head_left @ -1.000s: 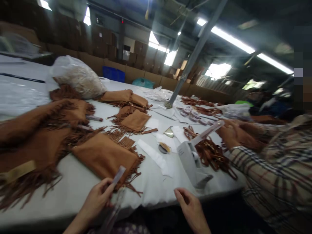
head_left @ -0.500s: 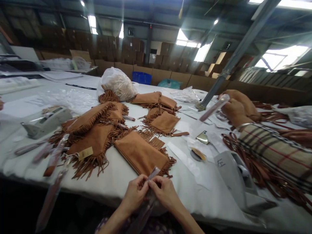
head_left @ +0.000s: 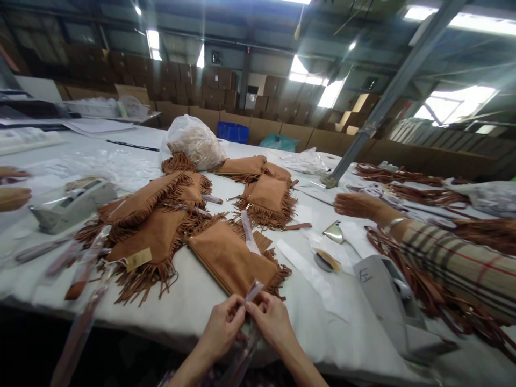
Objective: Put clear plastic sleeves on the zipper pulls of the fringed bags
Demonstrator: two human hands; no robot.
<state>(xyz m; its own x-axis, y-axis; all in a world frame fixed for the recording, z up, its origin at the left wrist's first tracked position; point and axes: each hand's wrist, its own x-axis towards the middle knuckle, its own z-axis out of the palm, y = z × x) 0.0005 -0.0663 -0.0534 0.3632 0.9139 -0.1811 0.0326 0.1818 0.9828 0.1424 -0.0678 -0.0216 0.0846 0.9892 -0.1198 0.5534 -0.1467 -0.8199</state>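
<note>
Both my hands are at the table's front edge. My left hand (head_left: 223,325) and my right hand (head_left: 273,318) pinch a narrow clear plastic sleeve (head_left: 253,292) between fingertips and thumbs. The sleeve's lower part hangs toward my lap, with something dark and reddish inside that I cannot make out fully. Just beyond my fingers lies a tan fringed pouch (head_left: 229,258) with a zipper along its left edge. To its left are stacked more fringed pouches (head_left: 149,236), one with a cream tag (head_left: 139,259). Sleeved brown straps (head_left: 83,322) stick out over the table edge.
A co-worker's hand (head_left: 358,207) in a plaid sleeve reaches in from the right; other hands (head_left: 14,196) show at the left edge. Tape dispensers (head_left: 72,204) stand on both sides. A metal post (head_left: 363,134), loose brown straps (head_left: 419,295) and a filled plastic bag (head_left: 193,142) are beyond.
The co-worker's tan pouch and sleeved strap have left their hand; a pouch with a sleeve now lies on the middle pile. Hands have appeared at the left edge. My hands barely moved.
</note>
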